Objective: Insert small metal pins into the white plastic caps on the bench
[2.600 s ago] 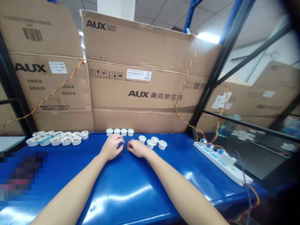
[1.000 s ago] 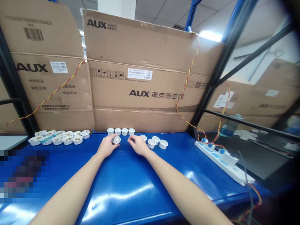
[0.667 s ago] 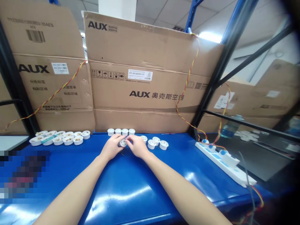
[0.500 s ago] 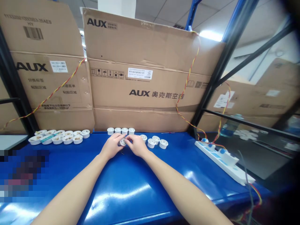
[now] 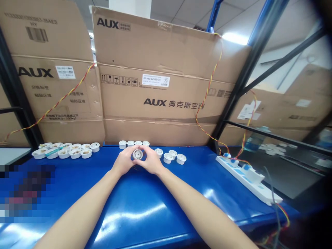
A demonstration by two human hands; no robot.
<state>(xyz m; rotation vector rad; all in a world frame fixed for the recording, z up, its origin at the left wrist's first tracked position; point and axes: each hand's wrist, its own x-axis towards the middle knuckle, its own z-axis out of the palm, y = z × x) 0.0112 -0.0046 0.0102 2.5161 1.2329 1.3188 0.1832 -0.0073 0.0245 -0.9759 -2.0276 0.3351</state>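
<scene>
The head view showed a round white plastic cup (image 5: 137, 154) between both hands, near the back edge of the blue tabletop (image 5: 145, 211); whether its base touched the surface could not be told. Its circular face, turned toward the camera, carried raised fittings too small to make out. The left hand (image 5: 123, 161) was clamped on one side of the cup and the right hand (image 5: 153, 161) on the other, thumbs close together at the near rim. The step in hand looked like steadying or adjusting the cup; the next move probably called for even pressure, lest the smooth wall slip. Just beyond, four lidded white cups (image 5: 131, 143) lined the back edge, and a looser group of similar cups (image 5: 168, 158) stood right of the hands. Toward the back left corner, shallow open cups (image 5: 64, 153) held brownish bits. The tabletop was glossy and faintly rippled, the cardboard panel (image 5: 155, 93) behind it matt and creased, and the power strip (image 5: 243, 179) by the right edge long, white and hard-edged.
</scene>
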